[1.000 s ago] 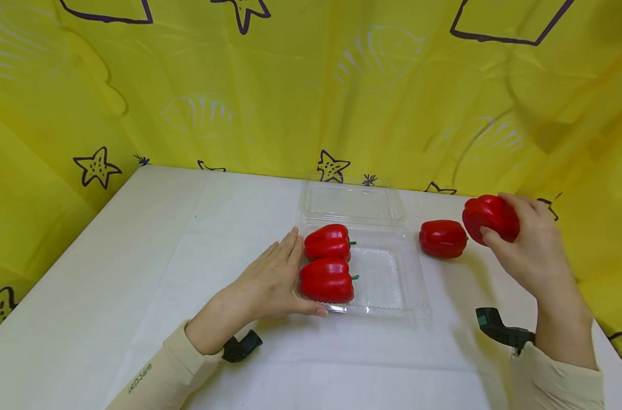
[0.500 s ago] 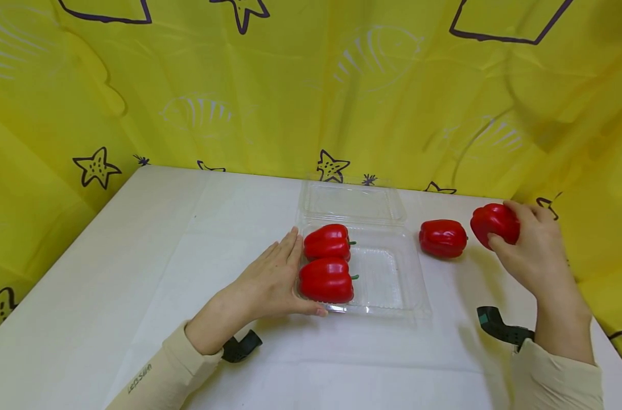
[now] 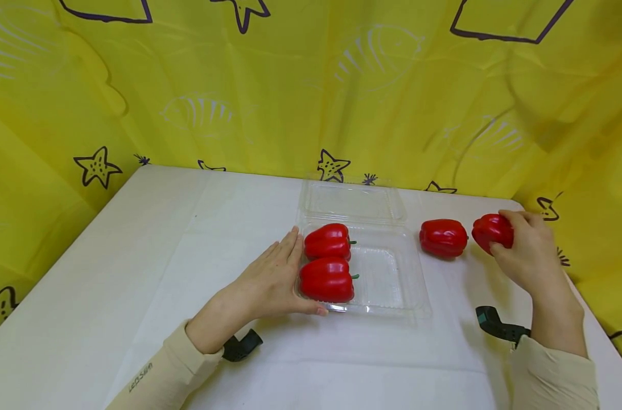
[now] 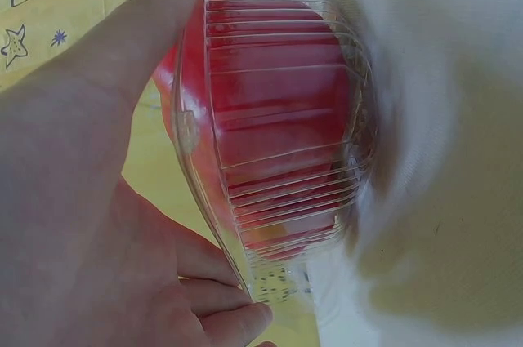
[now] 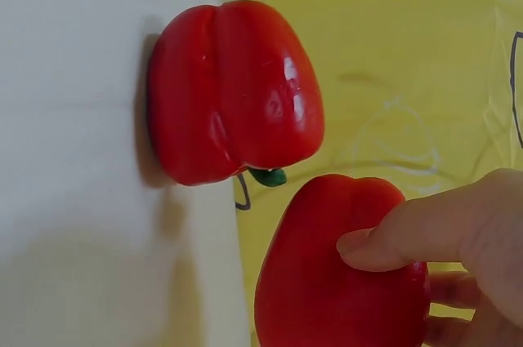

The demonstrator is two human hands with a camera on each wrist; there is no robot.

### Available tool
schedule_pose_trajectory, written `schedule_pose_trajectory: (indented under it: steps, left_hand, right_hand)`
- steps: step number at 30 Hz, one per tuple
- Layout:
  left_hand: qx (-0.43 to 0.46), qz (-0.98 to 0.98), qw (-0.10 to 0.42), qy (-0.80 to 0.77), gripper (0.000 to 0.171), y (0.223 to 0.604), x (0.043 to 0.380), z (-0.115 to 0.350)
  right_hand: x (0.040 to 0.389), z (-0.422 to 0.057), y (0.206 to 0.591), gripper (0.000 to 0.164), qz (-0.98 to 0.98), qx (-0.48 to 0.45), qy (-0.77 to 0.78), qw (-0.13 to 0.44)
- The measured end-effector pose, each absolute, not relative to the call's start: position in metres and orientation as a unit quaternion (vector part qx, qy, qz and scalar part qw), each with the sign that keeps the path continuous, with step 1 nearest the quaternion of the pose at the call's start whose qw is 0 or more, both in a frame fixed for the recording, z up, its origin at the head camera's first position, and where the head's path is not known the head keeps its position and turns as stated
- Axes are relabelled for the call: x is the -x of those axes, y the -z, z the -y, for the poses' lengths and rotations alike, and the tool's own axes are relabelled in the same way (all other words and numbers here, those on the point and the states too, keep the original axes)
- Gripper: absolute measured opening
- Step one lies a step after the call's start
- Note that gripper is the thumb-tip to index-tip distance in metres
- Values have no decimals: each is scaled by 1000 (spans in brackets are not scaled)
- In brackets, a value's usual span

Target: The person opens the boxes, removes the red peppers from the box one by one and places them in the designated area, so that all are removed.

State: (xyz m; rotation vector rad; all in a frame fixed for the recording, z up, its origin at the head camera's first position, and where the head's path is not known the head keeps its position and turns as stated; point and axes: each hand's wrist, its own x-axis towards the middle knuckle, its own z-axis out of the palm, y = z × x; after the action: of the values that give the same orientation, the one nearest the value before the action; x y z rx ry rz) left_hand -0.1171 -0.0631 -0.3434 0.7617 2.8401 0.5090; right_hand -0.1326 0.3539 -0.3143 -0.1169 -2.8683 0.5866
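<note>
In the head view my left hand (image 3: 270, 283) lies along the left side of a clear plastic clamshell box (image 3: 415, 285), thumb at its front edge and fingers fairly straight. The left wrist view shows thumb and fingertips touching the box's rim (image 4: 214, 200). Two red bell peppers lie in the box's left half, a rear one (image 3: 327, 242) and a front one (image 3: 326, 280), stems pointing right. My right hand (image 3: 530, 250) grips another red bell pepper (image 3: 491, 230) at the right; whether it touches the table is unclear. Beside it a loose bell pepper (image 3: 443, 238) rests on the table.
The box's clear lid (image 3: 353, 203) lies folded back behind it. A white cloth covers the table (image 3: 188, 273). A yellow patterned curtain (image 3: 290, 97) hangs behind and along the sides. Dark camera mounts (image 3: 500, 326) sit on both wrists.
My right hand has come down toward the table with the bell pepper in its grip. My left hand, the box and the other peppers have stayed in place.
</note>
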Motion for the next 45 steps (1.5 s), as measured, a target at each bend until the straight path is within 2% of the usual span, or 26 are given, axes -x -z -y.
schedule_pose_trajectory:
  steps: [9,19,27,45]
  left_hand:
    - [-258,-949,77,-164,129,344,118,63]
    - [-256,-948,79,-171,129,343,118,64]
    - [-253,-948,84,-173,129,343,118,63]
    - [-255,-948,76,-171,129,344,118,64]
  right_hand:
    - [136,-360,324,63,976,21,-184,112]
    - [139,-364,333,62,979,13,-178,94]
    - [141,-364,339,64,981,20,-177,73]
    - [146,-364,344,71,985,-1,-153,79]
